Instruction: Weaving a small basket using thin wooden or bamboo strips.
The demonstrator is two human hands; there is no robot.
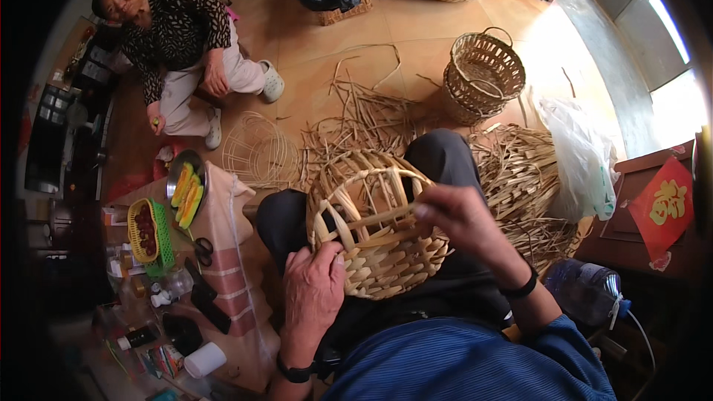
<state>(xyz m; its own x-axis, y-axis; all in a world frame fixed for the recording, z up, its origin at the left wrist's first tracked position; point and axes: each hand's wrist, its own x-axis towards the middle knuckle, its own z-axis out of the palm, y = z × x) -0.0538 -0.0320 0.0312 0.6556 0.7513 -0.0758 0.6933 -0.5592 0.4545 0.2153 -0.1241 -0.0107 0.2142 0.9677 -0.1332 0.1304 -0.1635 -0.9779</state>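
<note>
A round, pale-tan basket of thick woven plant strips (390,271) sits across the person's lap, between the knees in dark trousers (445,160). The left hand (316,286) grips its left side, thumb pressed at the edge; the right hand (460,215) is closed at the right side, seemingly pinching a flat, light-brown strip (382,219) that crosses the opening.

The basket should be light, with a dry, slightly rough surface unlikely to slip. The densely woven near wall looks stiff enough to bear a firm grip. The widely spaced ribs and arched, pale hoop (382,171) look springier and could bend or crack if squeezed, so the solid weave seems the safer hold, with the lap as support.
</note>
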